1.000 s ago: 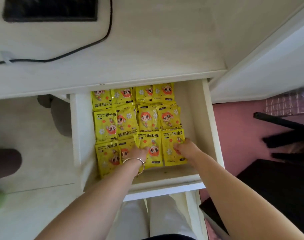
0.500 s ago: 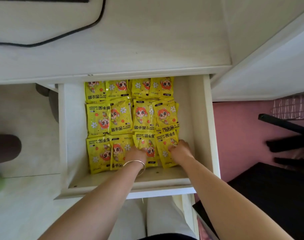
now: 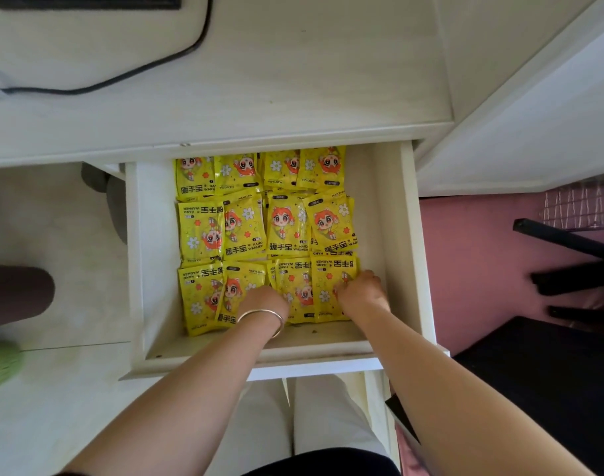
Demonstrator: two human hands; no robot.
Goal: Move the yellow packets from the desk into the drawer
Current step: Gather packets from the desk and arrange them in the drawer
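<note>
Drawer point(image 3: 410, 252) open, yellow packets point(image 3: 287, 228) in three rows. Left hand point(image 3: 266, 302), right hand point(image 3: 360, 292) on 6 o'clock row; fingers bent, grip cannot tell.

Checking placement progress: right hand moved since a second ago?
No: right hand stays on the front-right yellow plastic packet, beside the white wooden drawer's right wall.

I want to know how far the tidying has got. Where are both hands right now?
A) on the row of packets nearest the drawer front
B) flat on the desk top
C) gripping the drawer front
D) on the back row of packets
A: the left hand and the right hand both touch yellow packets in the row nearest the front of the open drawer.
</note>
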